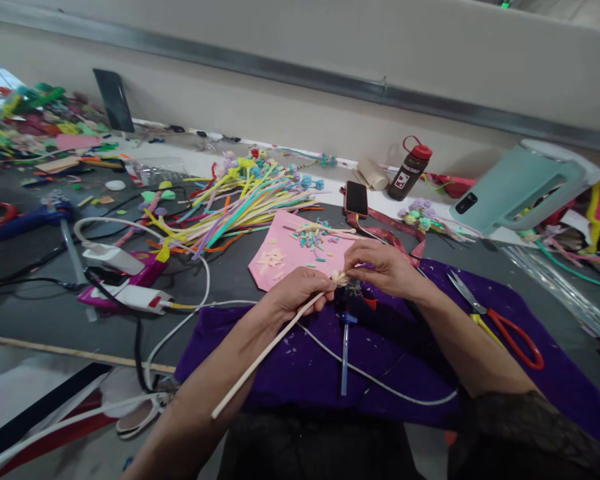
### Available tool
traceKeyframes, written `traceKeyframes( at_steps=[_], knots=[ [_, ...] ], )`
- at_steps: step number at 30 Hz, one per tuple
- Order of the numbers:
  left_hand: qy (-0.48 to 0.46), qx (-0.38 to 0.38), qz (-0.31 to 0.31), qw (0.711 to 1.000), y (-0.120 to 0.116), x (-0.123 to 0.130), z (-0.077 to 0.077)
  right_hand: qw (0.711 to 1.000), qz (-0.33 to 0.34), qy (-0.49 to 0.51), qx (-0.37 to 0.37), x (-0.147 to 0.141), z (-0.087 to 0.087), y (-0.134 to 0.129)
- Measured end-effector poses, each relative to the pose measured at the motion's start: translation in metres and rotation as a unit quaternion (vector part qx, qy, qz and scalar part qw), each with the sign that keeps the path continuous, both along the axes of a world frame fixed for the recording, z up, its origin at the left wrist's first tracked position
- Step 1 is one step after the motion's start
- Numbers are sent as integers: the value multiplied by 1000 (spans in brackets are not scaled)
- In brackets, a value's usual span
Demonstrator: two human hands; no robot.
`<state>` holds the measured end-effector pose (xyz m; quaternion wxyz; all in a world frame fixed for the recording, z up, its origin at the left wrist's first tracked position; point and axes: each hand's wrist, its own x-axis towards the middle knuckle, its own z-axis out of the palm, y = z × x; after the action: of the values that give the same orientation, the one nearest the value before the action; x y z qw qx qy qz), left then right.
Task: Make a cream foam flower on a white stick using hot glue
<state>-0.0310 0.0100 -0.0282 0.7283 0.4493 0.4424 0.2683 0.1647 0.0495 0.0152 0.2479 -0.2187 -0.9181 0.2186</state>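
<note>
My left hand (305, 290) is closed round the top of a long cream stem (265, 350), which slants down to the lower left. At its upper end is a small cream flower (339, 278), pinched between both hands. My right hand (380, 267) has its fingers together on the flower's right side. Just below the hands, a glue gun with a clear glue stick (345, 353) lies on the purple cloth (290, 373). Behind them, a pink sheet (260, 267) bears short cream pieces (271, 259) and small teal and lilac pieces (315, 240).
Red-handled scissors (515, 333) lie right on the cloth. A pile of coloured stems (240, 207), a phone (356, 199), a bottle (410, 172) and a mint kettle (515, 187) stand or lie behind. A power strip (100, 293) with cables is at left.
</note>
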Motion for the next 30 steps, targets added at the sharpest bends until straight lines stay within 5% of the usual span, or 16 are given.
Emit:
traceKeyframes(
  at_steps=[30],
  knots=[
    [-27,5,-2,1000,0,-1,-1,994,-15,5,108,-4,-2,-5]
  ],
)
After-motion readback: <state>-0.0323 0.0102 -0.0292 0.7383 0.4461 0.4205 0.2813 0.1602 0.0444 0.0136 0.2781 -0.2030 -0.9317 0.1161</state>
